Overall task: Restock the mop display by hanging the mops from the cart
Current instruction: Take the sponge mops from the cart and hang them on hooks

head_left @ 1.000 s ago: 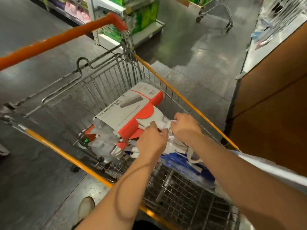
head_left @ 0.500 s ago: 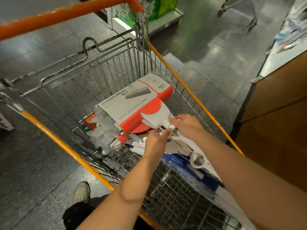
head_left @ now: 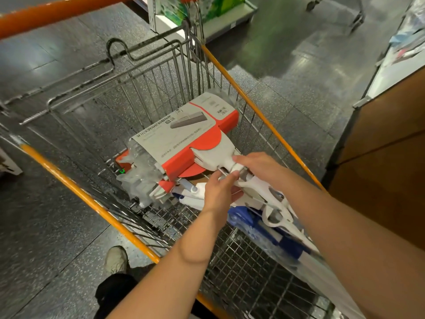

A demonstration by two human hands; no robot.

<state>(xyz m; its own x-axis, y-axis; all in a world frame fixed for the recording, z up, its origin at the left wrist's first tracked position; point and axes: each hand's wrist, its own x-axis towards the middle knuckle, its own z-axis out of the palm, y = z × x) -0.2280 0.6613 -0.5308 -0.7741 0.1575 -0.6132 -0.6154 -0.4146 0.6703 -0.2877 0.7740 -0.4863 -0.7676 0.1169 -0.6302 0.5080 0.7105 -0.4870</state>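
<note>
Mop shaft first: wrapped in clear film, it runs from the lower right corner, along the right forearm, up over the cart. A shoe stands on the dark floor just outside the cart's near orange rim. Under the shaft, on the wire bed, lies a blue pack, with white parts beside it.

Both hands meet at the mop's neck, close together. The left hand comes from below, fingers curled up round the joint. The right hand lies over the top, fingers wrapped on the neck just behind the head.

The head sits above the other stock, inside the cart's walls, nearer the right side. A red and white card sleeve covers it, and crumpled clear film sticks out at its left end.

Beyond it stand the folded wire flap and the orange handle at the cart's far end. Farther off is a shelf with green packs, and a blurred second cart at the top right. A brown counter runs along the right edge.
</note>
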